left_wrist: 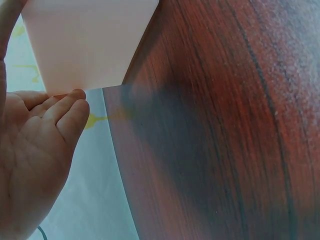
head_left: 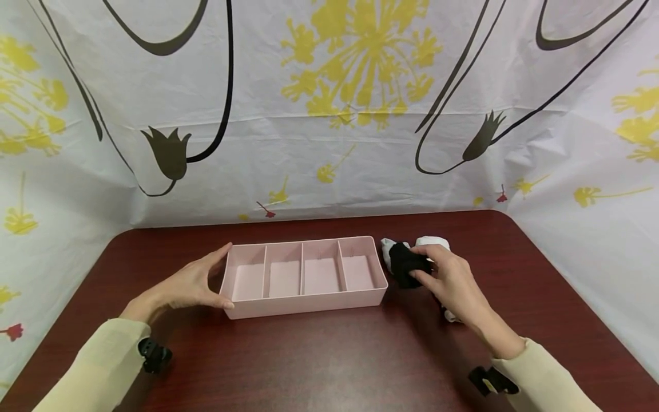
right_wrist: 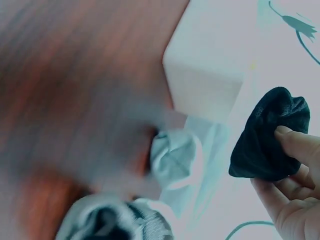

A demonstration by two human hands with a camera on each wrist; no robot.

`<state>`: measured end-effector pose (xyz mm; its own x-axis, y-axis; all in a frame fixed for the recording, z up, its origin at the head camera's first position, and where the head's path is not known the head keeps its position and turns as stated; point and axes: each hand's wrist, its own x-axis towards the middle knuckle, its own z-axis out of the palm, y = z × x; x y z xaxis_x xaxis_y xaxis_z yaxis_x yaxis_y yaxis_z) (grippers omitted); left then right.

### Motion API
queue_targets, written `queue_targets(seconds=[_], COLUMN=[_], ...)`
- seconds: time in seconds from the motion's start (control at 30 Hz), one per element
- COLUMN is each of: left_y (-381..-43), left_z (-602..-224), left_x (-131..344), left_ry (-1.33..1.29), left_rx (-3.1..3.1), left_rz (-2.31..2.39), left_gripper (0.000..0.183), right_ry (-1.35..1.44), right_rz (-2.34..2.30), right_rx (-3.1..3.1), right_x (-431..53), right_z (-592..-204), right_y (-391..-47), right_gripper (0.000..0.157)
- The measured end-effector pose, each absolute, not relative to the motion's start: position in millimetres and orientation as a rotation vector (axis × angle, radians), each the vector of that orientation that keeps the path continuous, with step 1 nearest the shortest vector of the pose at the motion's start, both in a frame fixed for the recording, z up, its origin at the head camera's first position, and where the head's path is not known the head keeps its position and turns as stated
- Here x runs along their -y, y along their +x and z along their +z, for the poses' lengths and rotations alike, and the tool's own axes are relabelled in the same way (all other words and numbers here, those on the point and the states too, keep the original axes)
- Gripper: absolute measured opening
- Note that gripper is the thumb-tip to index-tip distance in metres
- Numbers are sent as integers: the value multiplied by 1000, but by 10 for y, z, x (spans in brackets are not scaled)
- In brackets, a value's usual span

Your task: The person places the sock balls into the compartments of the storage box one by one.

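Observation:
A pale pink box with several compartments sits on the table, its compartments bare. My left hand spans its left end, thumb at the front corner and fingers at the back one; in the left wrist view fingertips touch the edge of the box wall. Beyond the box's right end, my right hand pinches a black rolled-up sock between thumb and fingers. The right wrist view shows this black sock held above the other bundles.
Near the box's right end lie a light grey rolled sock and a white one, with another pale bundle partly behind the right hand. The dark red-brown table meets a patterned white sheet at its back and sides.

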<state>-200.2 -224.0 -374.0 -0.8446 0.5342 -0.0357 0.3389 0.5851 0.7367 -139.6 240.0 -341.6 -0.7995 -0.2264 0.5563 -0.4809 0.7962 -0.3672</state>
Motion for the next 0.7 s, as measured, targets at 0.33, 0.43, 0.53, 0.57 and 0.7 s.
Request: queue_targets(seconds=[0.33, 0.43, 0.53, 0.57, 0.7], left_y=[-1987, -1987, -1993, -1994, -1999], left_z=[-3751, -3754, -3757, -3756, -3756], left_x=[2237, 2234, 2229, 2229, 2230], left_ry=[715, 714, 714, 715, 715], left_rx=[-2536, -2531, -2529, -2529, -2527], left_rz=[1143, 1153, 1165, 1167, 1176], left_gripper=[121, 121, 121, 122, 122], right_ry=[568, 573, 587, 592, 624], right_rz=[923, 922, 889, 878, 799], right_rx=[2539, 2546, 2554, 2561, 2603], right_x=[-2060, -1971, -1899, -1879, -1807], right_z=[-3451, -3463, -3466, -3466, -3475], right_y=[-1627, -1692, -1749, -1765, -1815], right_gripper=[36, 34, 34, 34, 33])
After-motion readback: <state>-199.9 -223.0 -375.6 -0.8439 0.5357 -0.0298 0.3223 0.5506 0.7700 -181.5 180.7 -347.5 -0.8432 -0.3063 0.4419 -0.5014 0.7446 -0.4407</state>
